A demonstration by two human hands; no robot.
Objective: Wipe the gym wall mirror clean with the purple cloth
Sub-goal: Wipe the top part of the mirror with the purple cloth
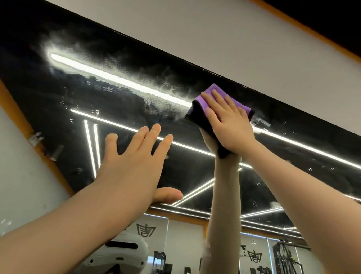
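Note:
The wall mirror [74, 97] fills the middle of the view and reflects a dark ceiling with light strips. A hazy smear of spray lies along its upper part, left of the cloth. My right hand [229, 121] presses the folded purple cloth [201, 108] flat against the glass near the mirror's top edge, fingers straight. My left hand [136, 161] is raised lower and to the left, fingers spread; I cannot tell whether it touches the glass. The right arm's reflection shows below the cloth.
A white wall [206, 25] with an orange trim band runs above the mirror. Another white wall with orange edging borders the mirror on the left. The lower mirror reflects gym machines [283, 270] and a headset.

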